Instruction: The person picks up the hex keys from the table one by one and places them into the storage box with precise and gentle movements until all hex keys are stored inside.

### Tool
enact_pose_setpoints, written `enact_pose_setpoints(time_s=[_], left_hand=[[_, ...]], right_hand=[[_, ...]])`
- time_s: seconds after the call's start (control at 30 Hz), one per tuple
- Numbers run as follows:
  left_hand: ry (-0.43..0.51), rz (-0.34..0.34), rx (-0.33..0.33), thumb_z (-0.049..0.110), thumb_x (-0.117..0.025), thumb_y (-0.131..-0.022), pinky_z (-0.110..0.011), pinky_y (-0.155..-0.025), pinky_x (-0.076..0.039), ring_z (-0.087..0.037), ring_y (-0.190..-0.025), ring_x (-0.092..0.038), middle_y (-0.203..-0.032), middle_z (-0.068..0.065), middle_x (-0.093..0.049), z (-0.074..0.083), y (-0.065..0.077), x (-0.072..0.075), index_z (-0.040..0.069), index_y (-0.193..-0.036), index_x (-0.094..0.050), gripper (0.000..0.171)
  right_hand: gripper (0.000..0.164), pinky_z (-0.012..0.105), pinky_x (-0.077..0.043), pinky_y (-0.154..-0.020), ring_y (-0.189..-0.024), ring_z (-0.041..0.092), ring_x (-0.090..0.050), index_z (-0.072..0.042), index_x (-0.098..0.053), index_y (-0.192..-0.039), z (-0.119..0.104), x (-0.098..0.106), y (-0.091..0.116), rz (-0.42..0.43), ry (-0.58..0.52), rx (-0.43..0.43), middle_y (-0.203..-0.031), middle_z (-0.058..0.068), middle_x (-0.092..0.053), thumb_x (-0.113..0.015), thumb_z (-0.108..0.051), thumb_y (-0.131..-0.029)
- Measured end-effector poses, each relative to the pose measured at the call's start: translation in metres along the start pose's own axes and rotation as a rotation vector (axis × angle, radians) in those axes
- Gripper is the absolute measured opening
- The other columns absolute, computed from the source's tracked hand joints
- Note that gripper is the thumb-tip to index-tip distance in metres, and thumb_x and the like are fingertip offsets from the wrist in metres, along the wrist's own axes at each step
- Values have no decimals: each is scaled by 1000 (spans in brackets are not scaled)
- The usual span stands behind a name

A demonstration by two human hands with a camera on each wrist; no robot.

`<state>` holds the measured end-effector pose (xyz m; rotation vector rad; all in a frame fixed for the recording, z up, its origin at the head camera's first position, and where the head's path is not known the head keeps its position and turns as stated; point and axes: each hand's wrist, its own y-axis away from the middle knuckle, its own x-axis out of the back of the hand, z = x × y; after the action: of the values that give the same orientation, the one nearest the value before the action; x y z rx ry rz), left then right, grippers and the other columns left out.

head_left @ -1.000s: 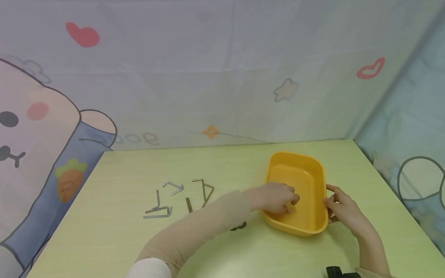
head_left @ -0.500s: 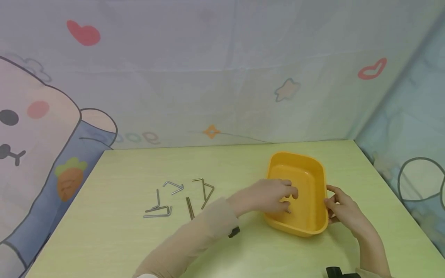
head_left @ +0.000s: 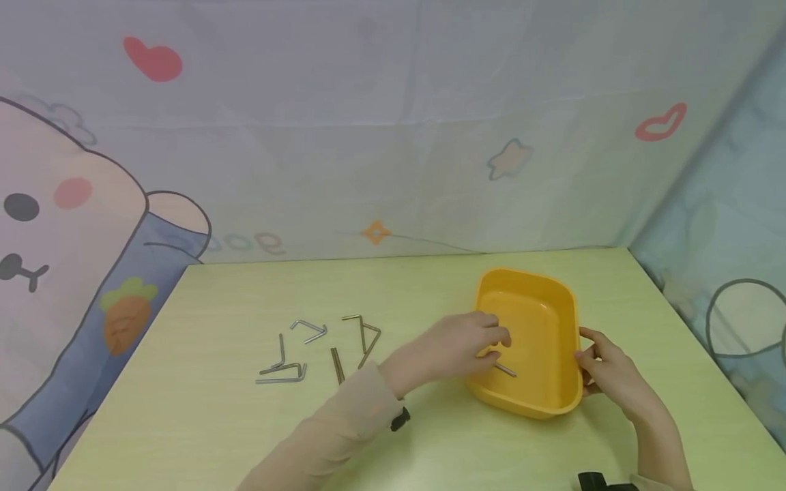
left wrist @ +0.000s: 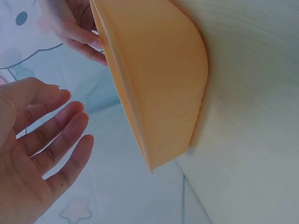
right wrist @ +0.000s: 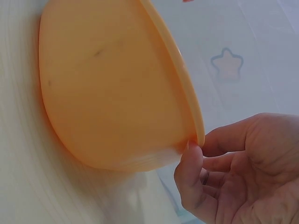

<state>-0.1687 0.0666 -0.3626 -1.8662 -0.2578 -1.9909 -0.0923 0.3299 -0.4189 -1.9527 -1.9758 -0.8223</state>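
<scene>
A yellow rectangular plastic basin point(head_left: 555, 327) stands toward the right of the table. Inside it lies a thin metal hex key point(head_left: 506, 369), partly hidden by my left hand point(head_left: 457, 344). That hand hovers over the basin's left side, its fingers loosely bent with nothing between them; the left wrist view shows the same hand point(left wrist: 44, 140) apart from the basin wall point(left wrist: 163, 79). My right hand point(head_left: 617, 372) pinches the basin's right rim between thumb and fingers, as the right wrist view of the hand point(right wrist: 247, 172) also shows.
On the table's left lie several L-shaped hex keys: silver ones point(head_left: 279, 381) and a silver pair point(head_left: 310, 328) farther back, bronze ones point(head_left: 370, 344) and two straight-looking bronze ones point(head_left: 337, 365) side by side. A printed cloth point(head_left: 393, 136) hangs behind the table.
My left hand has let go of the hex key in the basin and drawn back to the left, uncovering more of it. The right hand stays on the rim.
</scene>
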Motion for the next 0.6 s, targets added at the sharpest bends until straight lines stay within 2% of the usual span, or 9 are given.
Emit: enact_pose_setpoints(time_s=[0.13,0.27,0.4,0.6], left_hand=[[-18,65,4,23,-60,-92,-14,-67,-42,-7,-82,-55,-99,7,-64,1,9,0,21,-109,-66,18],[-1,103,44,23,-61,-92,-14,-65,-41,-7,-81,-54,-97,7,-64,0,17,-1,20,-109,-67,18],[49,116,122,25,-64,-90,-12,-64,-40,-6,-83,-54,-97,8,-64,-1,25,-4,20,-109,-67,20],[142,164,260,26,-65,-89,-15,-69,-46,-8,-90,-58,-100,6,-64,-4,39,-7,19,-111,-66,22]], right_hand=[[57,28,-57,-61,-69,12,-58,10,-14,-147,0,1,1,1,-2,6,-93,14,-48,-38,-16,-102],[57,28,-57,-62,-70,12,-57,10,-14,-148,0,1,1,1,-1,0,-94,14,-47,-39,-15,-102],[57,28,-56,-61,-70,12,-56,10,-14,-147,0,0,1,0,4,1,-94,14,-47,-39,-16,-102],[57,28,-56,-62,-70,12,-56,9,-15,-148,0,0,0,2,-1,3,-95,15,-48,-39,-14,-102]])
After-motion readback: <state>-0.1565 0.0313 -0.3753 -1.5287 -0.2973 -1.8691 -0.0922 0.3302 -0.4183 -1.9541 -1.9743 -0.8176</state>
